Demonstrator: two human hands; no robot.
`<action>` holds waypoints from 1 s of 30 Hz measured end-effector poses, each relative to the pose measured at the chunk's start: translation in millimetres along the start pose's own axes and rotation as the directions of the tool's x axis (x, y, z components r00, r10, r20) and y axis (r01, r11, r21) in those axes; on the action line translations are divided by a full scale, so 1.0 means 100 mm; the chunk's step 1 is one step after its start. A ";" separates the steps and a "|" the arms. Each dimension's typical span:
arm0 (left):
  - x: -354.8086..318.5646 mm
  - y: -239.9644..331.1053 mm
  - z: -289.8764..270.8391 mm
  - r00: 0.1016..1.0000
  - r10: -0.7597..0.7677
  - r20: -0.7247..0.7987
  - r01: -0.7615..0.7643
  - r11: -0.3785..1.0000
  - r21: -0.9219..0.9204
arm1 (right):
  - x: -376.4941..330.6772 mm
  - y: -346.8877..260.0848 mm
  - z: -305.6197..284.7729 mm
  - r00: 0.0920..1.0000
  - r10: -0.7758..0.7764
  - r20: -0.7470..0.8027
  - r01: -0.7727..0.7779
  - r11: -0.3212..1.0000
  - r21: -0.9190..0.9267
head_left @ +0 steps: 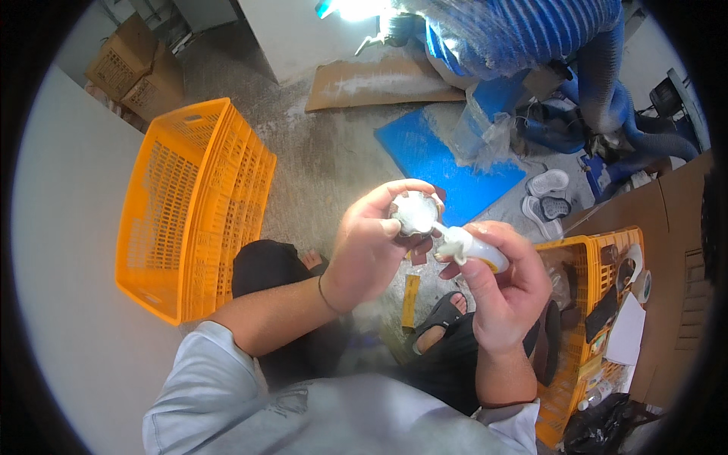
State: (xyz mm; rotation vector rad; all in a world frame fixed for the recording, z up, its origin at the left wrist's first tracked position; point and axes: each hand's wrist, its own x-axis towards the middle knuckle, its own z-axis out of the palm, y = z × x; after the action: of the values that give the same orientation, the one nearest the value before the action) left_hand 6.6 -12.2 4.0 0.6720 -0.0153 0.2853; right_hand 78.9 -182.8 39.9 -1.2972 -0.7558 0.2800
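Note:
My left hand (pixel 369 246) is closed around a small round piece (pixel 414 211) with a scalloped rim and a shiny whitish face turned up. What it is made of, I cannot tell. In my right hand (pixel 506 292) is a small white squeeze bottle (pixel 482 253), tilted to the left, with a whitish, lumpy top. Its thin tip lies at or very near the right edge of the round piece; whether they touch is unclear. Both hands are raised close together above my lap, and fingers hide part of each item.
Stacked yellow plastic crates (pixel 193 216) stand at left. Another yellow crate (pixel 580 262) at right has assorted items on it. A blue sheet (pixel 436 155) lies on the floor ahead, near grey shoes (pixel 547 203). A ribbed blue hose (pixel 603 91) hangs at upper right; cardboard boxes (pixel 135 68) sit far left.

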 end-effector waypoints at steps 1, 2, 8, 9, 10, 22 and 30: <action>-0.01 -0.02 -0.02 1.000 -0.001 0.000 0.001 1.000 0.030 | 0.01 -0.01 -0.02 0.997 -0.063 0.035 0.067 0.989 -0.131; -0.03 -0.04 -0.04 1.000 -0.002 -0.003 0.003 0.998 0.057 | 0.02 -0.02 -0.04 0.989 -0.121 0.085 0.138 0.962 -0.234; -0.15 -0.02 -0.10 0.999 -0.009 0.053 0.003 0.994 0.109 | 0.04 -0.09 -0.08 0.942 -0.238 0.238 0.325 0.828 -0.456; -0.16 -0.01 -0.11 0.998 -0.019 0.062 0.011 0.991 0.133 | 0.03 -0.10 -0.08 0.941 -0.232 0.248 0.327 0.816 -0.477; -0.16 0.00 -0.13 0.998 -0.017 0.059 0.008 0.988 0.152 | 0.02 -0.11 -0.09 0.940 -0.226 0.257 0.329 0.806 -0.493; -0.16 -0.05 -0.19 0.995 0.042 0.090 -0.060 0.976 0.208 | 0.01 -0.11 -0.07 0.940 -0.184 0.286 0.316 0.785 -0.533; -0.17 -0.05 -0.19 0.995 0.028 0.091 -0.049 0.969 0.244 | 0.03 -0.14 -0.06 0.939 -0.178 0.295 0.322 0.760 -0.565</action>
State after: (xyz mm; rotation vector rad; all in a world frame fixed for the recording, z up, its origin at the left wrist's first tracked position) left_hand -10.0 -8.3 -15.3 0.9316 -0.0775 0.2979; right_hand 81.7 -189.4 53.1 -1.7635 -1.2757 -0.0547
